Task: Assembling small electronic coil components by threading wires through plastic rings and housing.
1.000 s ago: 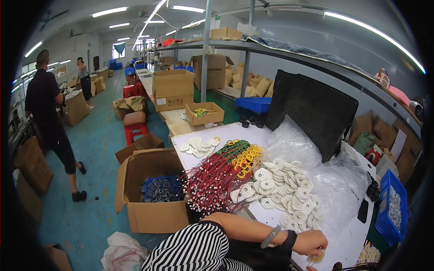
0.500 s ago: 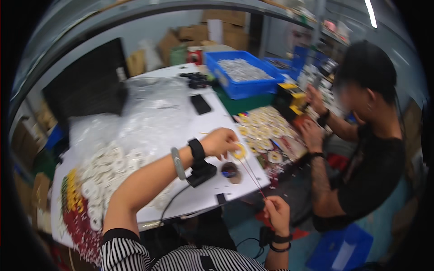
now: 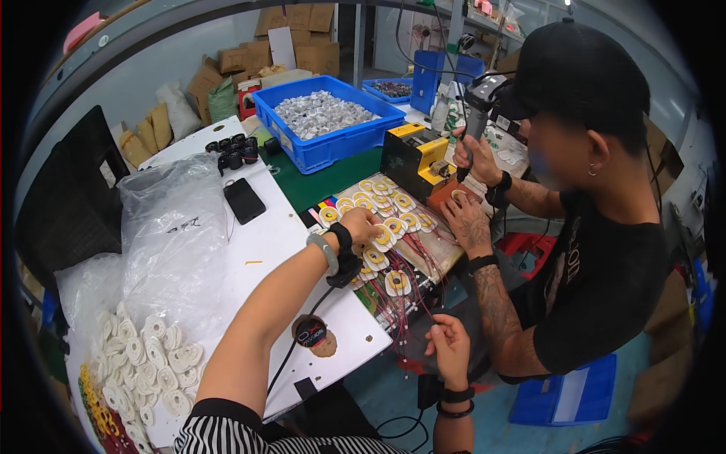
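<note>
My left hand reaches over the board at the middle, fingers closed on the edge of a white disc with a yellow wire coil. Several like it lie around, among them a separate coil disc nearer me. Thin red wires run from the discs toward my right hand, which is held low beyond the table's corner with thumb and fingers curled together at the wire ends. Black straps and a small device sit on my left wrist.
A co-worker on the right holds a grey-and-black tool beside a yellow-black machine. A blue bin of small white parts stands behind. White plastic discs, clear bags and a black phone lie left.
My left hand has carried the coil disc away from the white table to the other discs on the board. My right hand stays low at the wires. The view has turned right.
</note>
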### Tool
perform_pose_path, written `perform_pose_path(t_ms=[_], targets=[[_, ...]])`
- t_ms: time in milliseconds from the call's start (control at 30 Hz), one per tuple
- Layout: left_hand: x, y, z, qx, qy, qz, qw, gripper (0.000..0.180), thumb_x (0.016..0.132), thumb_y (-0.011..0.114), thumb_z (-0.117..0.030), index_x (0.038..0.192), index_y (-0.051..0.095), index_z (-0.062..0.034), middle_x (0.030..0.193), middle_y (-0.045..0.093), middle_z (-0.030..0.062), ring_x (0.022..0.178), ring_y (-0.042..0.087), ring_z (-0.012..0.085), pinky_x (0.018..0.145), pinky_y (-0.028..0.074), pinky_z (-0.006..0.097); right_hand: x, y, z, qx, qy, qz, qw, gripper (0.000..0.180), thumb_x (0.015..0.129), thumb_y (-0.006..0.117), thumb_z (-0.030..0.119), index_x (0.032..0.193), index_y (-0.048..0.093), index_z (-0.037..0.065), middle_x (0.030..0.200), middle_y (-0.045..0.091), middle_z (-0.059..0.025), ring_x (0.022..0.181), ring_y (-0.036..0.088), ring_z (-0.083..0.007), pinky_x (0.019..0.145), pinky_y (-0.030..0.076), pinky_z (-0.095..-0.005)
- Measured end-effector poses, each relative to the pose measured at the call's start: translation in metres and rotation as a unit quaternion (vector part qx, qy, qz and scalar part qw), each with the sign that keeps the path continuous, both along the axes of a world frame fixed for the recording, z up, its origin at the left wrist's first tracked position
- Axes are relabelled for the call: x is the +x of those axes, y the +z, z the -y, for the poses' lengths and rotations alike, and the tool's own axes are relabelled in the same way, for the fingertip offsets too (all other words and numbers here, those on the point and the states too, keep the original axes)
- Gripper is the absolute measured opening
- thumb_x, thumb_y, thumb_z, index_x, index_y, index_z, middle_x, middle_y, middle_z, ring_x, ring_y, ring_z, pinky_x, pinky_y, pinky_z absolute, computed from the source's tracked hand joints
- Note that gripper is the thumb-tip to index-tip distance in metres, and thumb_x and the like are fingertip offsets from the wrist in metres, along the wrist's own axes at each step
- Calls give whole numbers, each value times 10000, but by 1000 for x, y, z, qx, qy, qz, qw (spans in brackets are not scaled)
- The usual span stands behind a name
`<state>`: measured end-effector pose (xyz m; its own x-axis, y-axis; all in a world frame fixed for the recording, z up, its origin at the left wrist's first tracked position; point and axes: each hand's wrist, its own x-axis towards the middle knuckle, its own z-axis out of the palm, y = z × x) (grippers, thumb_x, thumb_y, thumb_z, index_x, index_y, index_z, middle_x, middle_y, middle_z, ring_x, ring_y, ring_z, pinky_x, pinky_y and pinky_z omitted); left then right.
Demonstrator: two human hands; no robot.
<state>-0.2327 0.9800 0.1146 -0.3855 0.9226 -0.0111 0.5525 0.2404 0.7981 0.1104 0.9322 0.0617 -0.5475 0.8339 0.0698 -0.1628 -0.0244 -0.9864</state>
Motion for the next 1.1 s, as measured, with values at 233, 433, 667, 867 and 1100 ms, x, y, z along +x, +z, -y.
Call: perform_pose_path(t_ms=[233, 433, 667, 867, 1100], targets=[[5, -16, -5, -28, 86, -147, 985, 331, 709, 768, -298, 972, 716, -105, 919, 702, 122, 891, 668, 269, 791, 516, 364, 8, 2, 18, -39, -48, 51, 997, 377, 944, 544, 108, 1285, 428, -4, 995, 647, -146, 622, 640, -125, 536, 499, -206], [-3, 27, 50, 64, 33, -165, 984, 290, 782, 681, -292, 889, 710, -24, 796, 688, 171, 757, 665, 308, 719, 521, 383, 22, -1, 41, -9, 9, 91, 996, 287, 937, 558, 101, 1196, 521, -14, 989, 656, -129, 617, 626, -114, 554, 504, -210], [72, 167, 281, -76, 1, -75, 994, 252, 866, 625, -252, 943, 688, -21, 791, 678, 113, 698, 632, 191, 658, 503, 321, 2, 35, 83, 19, 215, 98, 972, 179, 921, 581, 88, 1058, 614, -22, 864, 678, -103, 610, 607, -96, 561, 501, -213], [109, 96, 487, -181, 153, -130, 963, 230, 866, 628, -260, 959, 691, -60, 815, 680, 110, 698, 637, 226, 642, 498, 325, -57, 68, 135, 225, 450, 127, 855, 203, 883, 632, 95, 1058, 636, -10, 844, 679, -94, 659, 641, -119, 590, 507, -223], [128, 82, 566, -154, 249, -159, 943, 210, 841, 622, -261, 923, 685, -78, 821, 675, 100, 748, 646, 273, 662, 502, 371, -133, 122, 193, 460, 586, 79, 662, 244, 893, 616, 250, 1063, 625, 75, 910, 653, -94, 704, 666, -226, 600, 505, -315]])
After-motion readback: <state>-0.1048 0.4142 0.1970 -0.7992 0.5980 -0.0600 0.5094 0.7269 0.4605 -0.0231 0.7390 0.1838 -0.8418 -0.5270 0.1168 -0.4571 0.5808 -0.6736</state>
